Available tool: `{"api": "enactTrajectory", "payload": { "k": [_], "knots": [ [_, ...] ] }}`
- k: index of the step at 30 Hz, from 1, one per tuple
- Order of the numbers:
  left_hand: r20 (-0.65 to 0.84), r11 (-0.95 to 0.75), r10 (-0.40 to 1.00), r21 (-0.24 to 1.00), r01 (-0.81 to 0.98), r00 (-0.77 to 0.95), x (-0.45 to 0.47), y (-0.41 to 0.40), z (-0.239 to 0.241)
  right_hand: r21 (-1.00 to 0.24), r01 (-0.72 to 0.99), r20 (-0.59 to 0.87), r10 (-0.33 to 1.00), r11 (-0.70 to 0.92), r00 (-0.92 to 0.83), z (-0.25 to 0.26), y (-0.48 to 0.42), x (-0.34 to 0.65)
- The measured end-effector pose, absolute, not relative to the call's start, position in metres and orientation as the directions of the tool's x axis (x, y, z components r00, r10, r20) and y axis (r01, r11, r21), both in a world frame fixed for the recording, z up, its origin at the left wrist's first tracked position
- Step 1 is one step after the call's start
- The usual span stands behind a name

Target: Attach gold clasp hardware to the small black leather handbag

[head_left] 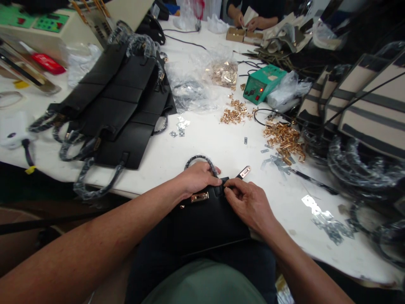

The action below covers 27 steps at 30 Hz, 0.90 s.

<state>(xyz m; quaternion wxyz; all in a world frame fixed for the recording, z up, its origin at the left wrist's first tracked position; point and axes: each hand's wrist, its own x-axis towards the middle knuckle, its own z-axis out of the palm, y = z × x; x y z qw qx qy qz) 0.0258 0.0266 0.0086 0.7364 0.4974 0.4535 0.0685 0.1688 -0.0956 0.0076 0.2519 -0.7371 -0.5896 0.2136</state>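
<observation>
A black handbag [209,223] rests across my lap against the table's front edge. Its plastic-wrapped handle [199,158] arches up at the top. My left hand [201,176] is closed on the bag's top edge near the foot of that handle. On the right, my right hand [247,196] pinches the bag's upper edge with thumb and forefinger; whatever small part lies between them is hidden. A gold lock plate [199,197] sits on the bag just below my left hand. Beyond my right fingers a strap with a gold tip plate [244,172] sticks up.
Black bag pieces [110,97] are stacked at left. Gold fittings [284,139] and thin metal plates [332,223] lie loose at right. Behind them stand a green powered box [264,84] and more bag panels [363,97]. Another person's hands [249,21] work at the far side.
</observation>
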Motion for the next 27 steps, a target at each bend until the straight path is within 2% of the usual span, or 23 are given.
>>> {"api": "enactTrajectory", "payload": {
  "k": [4, 10, 15, 18, 23, 27],
  "knots": [
    [-0.584, 0.54, 0.523, 0.79, 0.289, 0.621, 0.023, 0.025, 0.01, -0.629, 0.749, -0.028, 0.969, -0.209, 0.247, 0.008, -0.096, 0.165],
    [-0.541, 0.447, 0.524, 0.832, 0.328, 0.658, 0.019, 0.022, 0.008, -0.628, 0.742, -0.051, 0.963, -0.236, 0.263, 0.009, -0.1, 0.161],
    [-0.521, 0.374, 0.545, 0.852, 0.366, 0.657, 0.018, 0.02, 0.006, -0.484, 0.848, -0.023, 0.972, -0.217, 0.236, 0.013, -0.098, 0.152],
    [-0.491, 0.31, 0.61, 0.87, 0.383, 0.621, 0.016, 0.015, 0.008, -0.399, 0.892, -0.032, 0.975, -0.214, 0.22, 0.017, -0.099, 0.147],
    [-0.437, 0.251, 0.693, 0.892, 0.376, 0.573, 0.015, 0.01, -0.003, -0.471, 0.858, -0.05, 0.978, -0.203, 0.204, 0.003, -0.095, 0.145],
    [-0.365, 0.236, 0.744, 0.927, 0.29, 0.56, 0.014, 0.008, -0.014, -0.39, 0.893, -0.046, 0.973, -0.226, 0.226, -0.019, -0.085, 0.142]
  ]
}}
